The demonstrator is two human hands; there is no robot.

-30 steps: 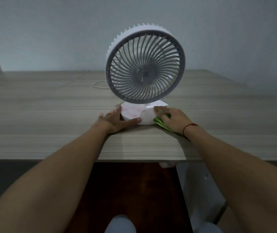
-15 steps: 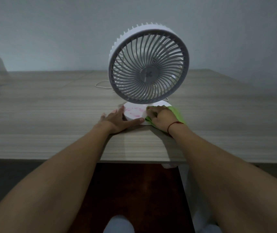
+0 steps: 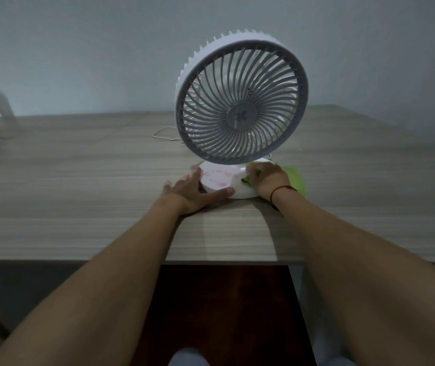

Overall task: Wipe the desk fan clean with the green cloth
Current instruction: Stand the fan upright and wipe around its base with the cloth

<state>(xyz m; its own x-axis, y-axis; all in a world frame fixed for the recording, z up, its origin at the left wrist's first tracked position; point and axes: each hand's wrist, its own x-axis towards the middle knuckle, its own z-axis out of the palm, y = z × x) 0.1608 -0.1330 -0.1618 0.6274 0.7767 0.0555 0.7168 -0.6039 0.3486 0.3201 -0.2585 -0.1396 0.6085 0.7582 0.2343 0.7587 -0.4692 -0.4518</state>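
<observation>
Our left hand (image 3: 194,192) lies flat and open against the desk fan (image 3: 240,107) base at 9 o'clock, steadying it. At 3 o'clock our right hand (image 3: 266,178) bunches the green cloth (image 3: 296,178), which looks soft. The fan seems light and top-heavy, so we'd brace the base, not the grille.

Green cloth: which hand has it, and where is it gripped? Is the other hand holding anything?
The right hand presses the bunched green cloth onto the fan base. The left hand braces the base's left edge, thumb along its front.

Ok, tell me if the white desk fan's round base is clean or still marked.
Still marked: pink smears show on the white round base, beside the green cloth under the right hand.
</observation>
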